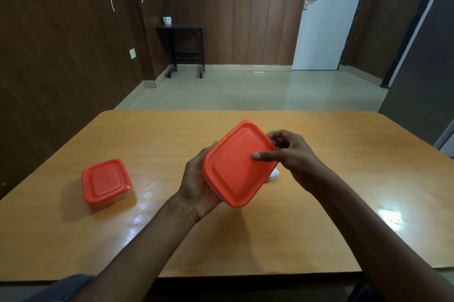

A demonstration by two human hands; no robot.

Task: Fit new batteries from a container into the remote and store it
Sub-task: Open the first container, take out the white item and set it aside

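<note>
A room in a home, by the look of it: dark wood-panelled walls (61, 61), a pale tiled floor (258, 90), a white door (326, 21) with a lever handle, and a small dark side table (181, 44) carrying an owl-shaped pot (167, 20). Up close, a glossy wooden bench (319, 179) holds plastic food containers.

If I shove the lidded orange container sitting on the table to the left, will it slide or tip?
The container on the table is low and wide with a flat lid, so it would likely slide, not tip. The table looks glossy, so it may slide easily. It looks like thin plastic, so probably light, though its contents cannot be seen.
</note>
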